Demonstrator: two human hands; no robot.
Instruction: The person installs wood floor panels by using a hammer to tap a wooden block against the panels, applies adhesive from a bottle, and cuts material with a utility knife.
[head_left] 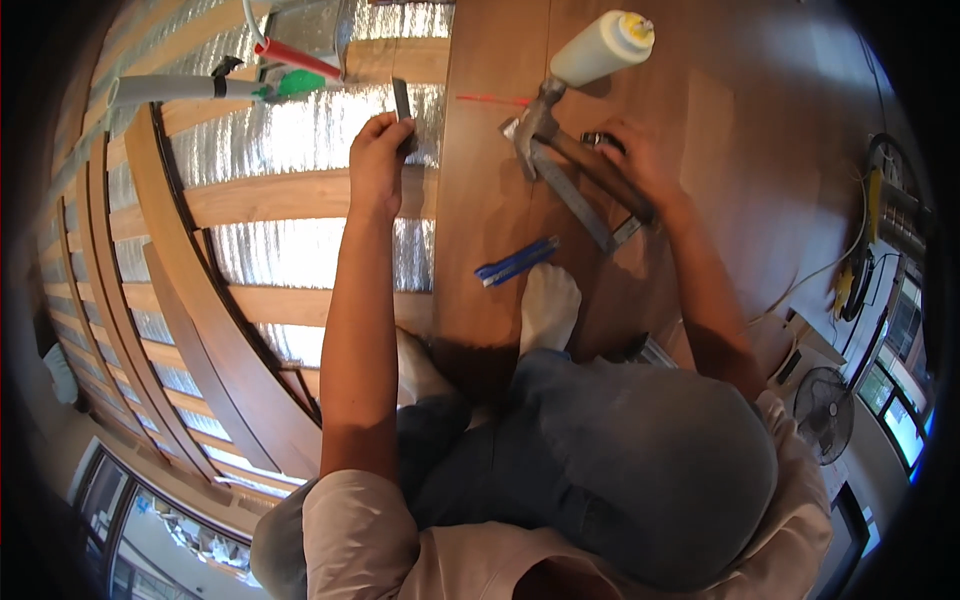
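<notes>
The left hand (380,155) is held out over the silvery foil sheeting (290,140) and wooden battens (310,195), its fingers pinched on a thin, dark strip (402,97); the strip's far end juts beyond the thumb and fingertips, away from the person, while a lower part shows along the right side of the grip, below the thumb; the right hand (640,160) is over the brown board floor (480,200), its fingers bent around a small dark-and-metallic object (598,139), which pokes out at the fingertips on the hand's left; its kind is too small to tell, and the palm side of that grasp is hidden; just left of the right hand lies a hammer (590,172), its head turned away from the person and its handle slanting back beneath the wrist; a metal square (573,195) lies beside and partly under it; a white bottle (595,52) is beyond the hammer head, a thin red stick (490,99) left of that head; a blue-handled cutter (517,262) lies nearer the person, close to a bare foot (550,300), apart from both hands.
</notes>
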